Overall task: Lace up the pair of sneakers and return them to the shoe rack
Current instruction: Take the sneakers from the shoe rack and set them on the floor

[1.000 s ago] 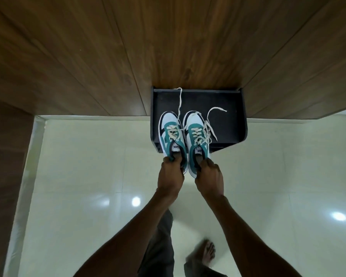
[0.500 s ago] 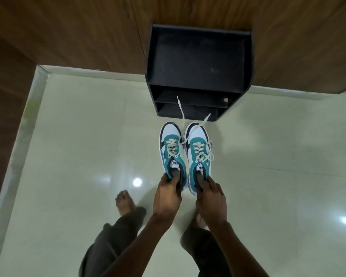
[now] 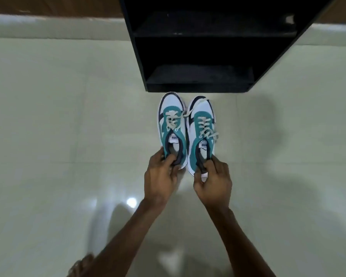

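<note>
Two white and teal sneakers with cream laces are side by side just in front of the black shoe rack (image 3: 200, 87), toes toward it. My left hand (image 3: 161, 174) grips the heel collar of the left sneaker (image 3: 171, 126). My right hand (image 3: 213, 181) grips the heel collar of the right sneaker (image 3: 202, 128). A loose lace end lies across the toe of the right sneaker. I cannot tell whether the soles touch the floor.
The rack has open dark shelves with nothing visible on them, and stands against a wooden wall (image 3: 48, 5). Glossy pale floor tiles (image 3: 58, 136) spread all around. My bare foot (image 3: 82, 264) shows at the bottom left.
The sneakers came off the rack's top and went down in front of it, both hands still gripping the heels. The view dropped closer to the floor and the rack's lower shelves.
</note>
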